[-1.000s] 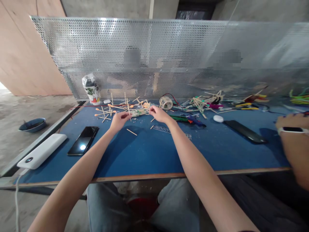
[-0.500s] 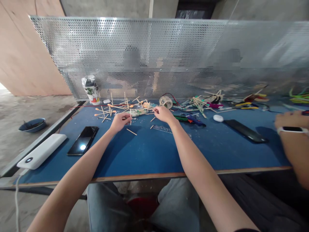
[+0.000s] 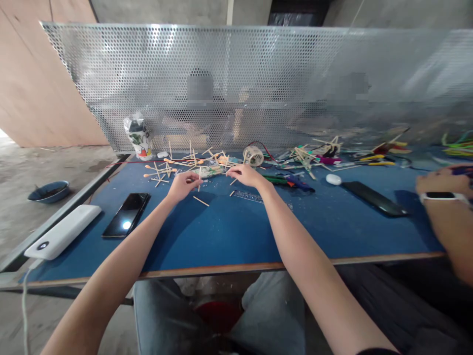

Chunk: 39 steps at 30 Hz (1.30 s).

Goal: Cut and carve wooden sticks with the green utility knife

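Note:
My left hand [image 3: 185, 185] pinches a thin wooden stick [image 3: 200, 179], which stands roughly upright at the fingertips. To the right, my right hand [image 3: 246, 175] has its fingertips pressed together over the cluttered middle of the table; what is between them is too small to make out. A loose wooden stick [image 3: 201, 201] lies in front of my left hand. Just beyond that hand are joined stick pieces with orange round ends [image 3: 158, 172]. A clear plastic ruler [image 3: 248, 196] lies flat below my right hand.
A phone [image 3: 126, 215], a white power bank [image 3: 63, 232] and a cup [image 3: 139, 140] are on the left. Pliers [image 3: 291, 183], a roll [image 3: 253, 156] and stick pieces [image 3: 305, 159] line the perforated metal screen [image 3: 229, 74]. A neighbour's hand [image 3: 443, 183] is at far right.
My right hand has shifted slightly left, its fingertips moving toward my left hand. My left hand keeps the stick in nearly the same place.

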Each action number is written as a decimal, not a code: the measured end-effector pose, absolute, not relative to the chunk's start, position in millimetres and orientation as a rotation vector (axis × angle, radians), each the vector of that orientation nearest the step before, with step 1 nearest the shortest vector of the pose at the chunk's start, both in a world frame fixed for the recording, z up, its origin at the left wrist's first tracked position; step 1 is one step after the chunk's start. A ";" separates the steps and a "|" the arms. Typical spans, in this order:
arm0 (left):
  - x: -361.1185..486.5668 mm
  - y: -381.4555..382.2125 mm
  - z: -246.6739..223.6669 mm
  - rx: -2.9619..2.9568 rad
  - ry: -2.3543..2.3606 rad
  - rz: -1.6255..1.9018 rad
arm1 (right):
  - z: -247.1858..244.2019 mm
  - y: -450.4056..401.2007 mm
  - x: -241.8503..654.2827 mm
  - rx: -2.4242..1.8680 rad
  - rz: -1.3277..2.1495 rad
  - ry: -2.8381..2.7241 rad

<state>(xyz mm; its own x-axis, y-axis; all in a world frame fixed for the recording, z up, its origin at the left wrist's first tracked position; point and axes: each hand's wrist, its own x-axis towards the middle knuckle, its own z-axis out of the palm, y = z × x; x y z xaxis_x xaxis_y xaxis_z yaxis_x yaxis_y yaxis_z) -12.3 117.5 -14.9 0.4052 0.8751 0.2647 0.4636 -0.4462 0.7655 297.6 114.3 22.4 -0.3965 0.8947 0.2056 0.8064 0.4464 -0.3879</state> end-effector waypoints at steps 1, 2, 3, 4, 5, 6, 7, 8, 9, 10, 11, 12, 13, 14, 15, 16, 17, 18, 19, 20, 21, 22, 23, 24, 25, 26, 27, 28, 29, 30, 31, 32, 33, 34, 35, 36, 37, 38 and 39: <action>-12.4 117.5 -14.4 2.095 1.142 0.891 | 21.3 115.4 295.7 -1.413 0.342 -2.342; -12.7 117.5 -13.7 2.127 1.150 0.890 | 20.3 116.7 294.4 -1.393 0.357 -2.357; -13.2 117.6 -12.9 2.164 1.159 0.886 | 19.5 118.1 293.9 -1.382 0.365 -2.367; -14.1 117.7 -12.1 2.205 1.169 0.877 | 18.9 119.5 294.2 -1.379 0.367 -2.374; -15.3 117.9 -11.1 2.248 1.178 0.862 | 18.5 120.8 295.4 -1.382 0.363 -2.376; -16.7 118.1 -10.2 2.293 1.189 0.840 | 18.2 122.0 297.2 -1.392 0.356 -2.377; -18.4 118.3 -9.4 2.335 1.200 0.813 | 18.1 122.9 299.3 -1.407 0.346 -2.376; -20.0 118.6 -8.7 2.374 1.212 0.783 | 18.1 123.5 301.6 -1.426 0.335 -2.373; -21.6 119.0 -8.1 2.408 1.226 0.753 | 18.1 123.9 303.7 -1.446 0.324 -2.368; -23.0 119.4 -7.8 2.436 1.242 0.726 | 18.2 124.0 305.4 -1.465 0.313 -2.363; -24.2 119.9 -7.7 2.459 1.259 0.703 | 18.4 123.8 306.5 -1.482 0.306 -2.358; -25.1 120.5 -7.8 2.479 1.274 0.682 | 18.9 123.3 307.0 -1.496 0.302 -2.354; -25.7 121.2 -8.0 2.495 1.288 0.663 | 19.6 122.5 307.0 -1.506 0.305 -2.354; -26.2 121.9 -8.4 2.509 1.300 0.647 | 20.8 121.6 306.4 -1.512 0.314 -2.359; -26.6 122.7 -8.9 2.521 1.310 0.634 | 22.4 120.4 305.5 -1.517 0.331 -2.370; -27.0 123.4 -9.5 2.531 1.319 0.623 | 24.6 119.1 304.2 -1.521 0.358 -2.388; -27.4 124.2 -10.0 2.539 1.328 0.613 | 27.2 117.7 302.7 -1.524 0.396 -2.415; -27.9 124.8 -10.6 2.544 1.337 0.603 | 30.2 116.3 300.9 -1.528 0.445 -2.450; -28.3 125.3 -11.1 2.548 1.346 0.593 | 33.5 115.0 299.0 -1.533 0.505 -2.491; -28.8 125.7 -11.7 2.549 1.356 0.583 | 36.9 113.7 297.0 -1.542 0.569 -2.533; -29.2 126.0 -12.2 2.550 1.365 0.572 | 40.1 112.5 294.9 -1.556 0.632 -2.573; -29.5 126.1 -12.7 2.548 1.373 0.562 | 43.1 111.4 292.9 -1.574 0.687 -2.607; -29.7 126.1 -13.1 2.546 1.382 0.552 | 45.7 110.4 291.1 -1.597 0.730 -2.634; -29.6 126.0 -13.5 2.543 1.390 0.543 | 48.0 109.5 289.6 -1.622 0.760 -2.654; -29.4 125.9 -13.7 2.539 1.398 0.534 | 49.8 108.7 288.4 -1.649 0.777 -2.669; -29.2 125.7 -13.8 2.536 1.405 0.526 | 51.2 107.8 287.4 -1.673 0.785 -2.679; -28.8 125.5 -13.8 2.533 1.411 0.517 | 52.3 107.0 286.6 -1.692 0.789 -2.688; -28.6 125.3 -13.6 2.531 1.416 0.509 | 53.1 106.1 285.9 -1.706 0.792 -2.696; -28.4 125.1 -13.4 2.529 1.421 0.501 | 53.6 105.3 284.9 -1.714 0.795 -2.703; -28.4 124.9 -13.1 2.529 1.427 0.492 | 53.8 104.7 283.8 -1.721 0.799 -2.709; -28.6 124.7 -12.9 2.529 1.432 0.484 | 53.6 104.2 282.4 -1.727 0.803 -2.712; -28.9 124.6 -12.8 2.530 1.437 0.475 | 53.2 103.9 280.8 -1.736 0.807 -2.711; -29.3 124.4 -12.9 2.532 1.442 0.468 | 52.4 103.9 279.0 -1.750 0.808 -2.705; -29.7 124.2 -13.2 2.535 1.446 0.464 | 51.6 104.0 277.2 -1.767 0.806 -2.694; -30.1 123.9 -13.6 2.538 1.447 0.463 | 50.8 104.3 275.4 -1.783 0.803 -2.678; -30.3 123.6 -14.0 2.542 1.447 0.467 | 50.3 104.5 273.7 -1.795 0.797 -2.658; -30.4 123.2 -14.3 2.548 1.442 0.477 | 50.2 104.6 272.0 -1.798 0.791 -2.636; -30.4 122.7 -14.3 2.555 1.434 0.495 | 50.4 104.4 270.3 -1.788 0.785 -2.613; -30.1 121.9 -13.9 2.565 1.421 0.520 | 51.0 103.8 268.2 -1.762 0.780 -2.589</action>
